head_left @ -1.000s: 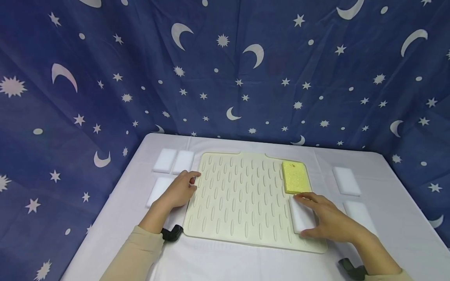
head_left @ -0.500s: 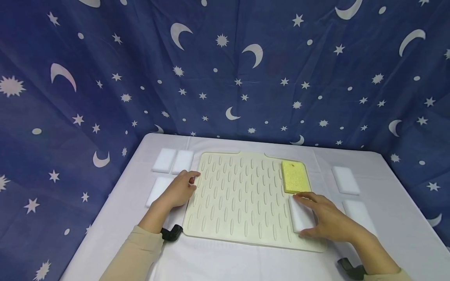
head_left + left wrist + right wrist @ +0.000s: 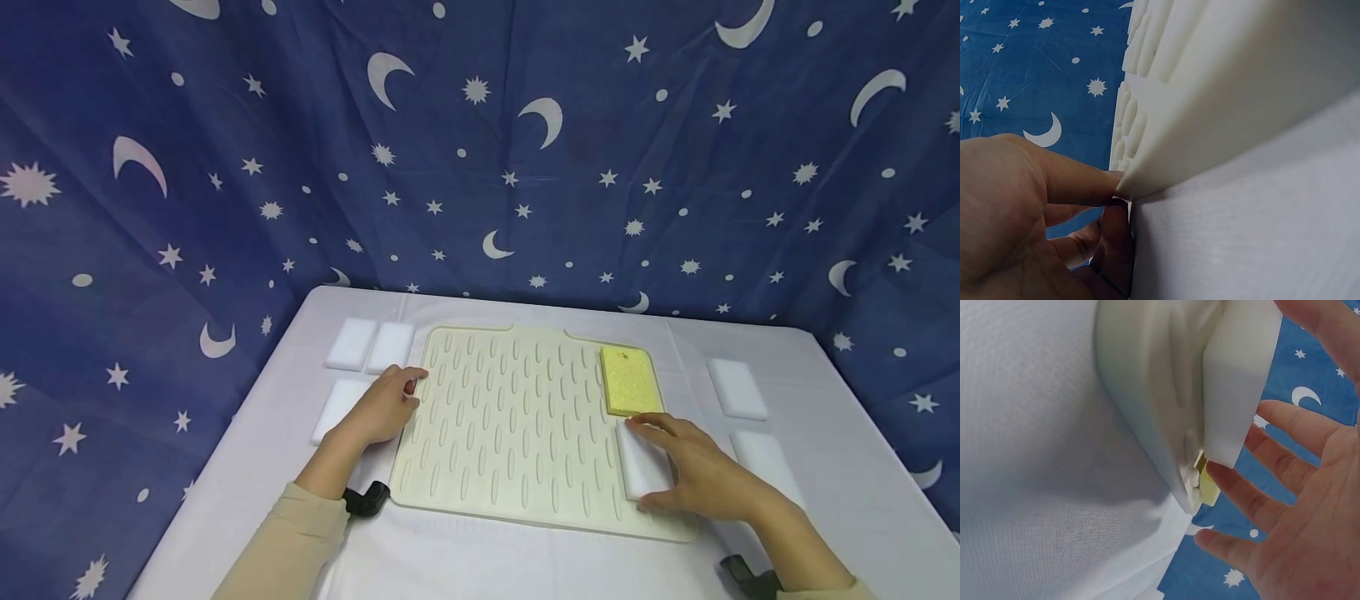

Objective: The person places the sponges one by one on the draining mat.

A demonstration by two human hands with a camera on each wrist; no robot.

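A cream silicone mat with raised oval ridges lies flat. My left hand rests at its left edge, index finger and thumb reaching the rim; the left wrist view shows fingertips against that edge. On the mat's right side lies a white foam sponge, held lengthwise by my right hand with the thumb at the near end and fingers at the far end. Spread fingers appear beside it in the right wrist view. Just beyond sits a yellow sponge at the mat's upper right.
Several more white sponges lie on the white cloth: a group at left, including one white sponge, and two at right, including another white sponge. A blue curtain with moons and stars hangs behind the table.
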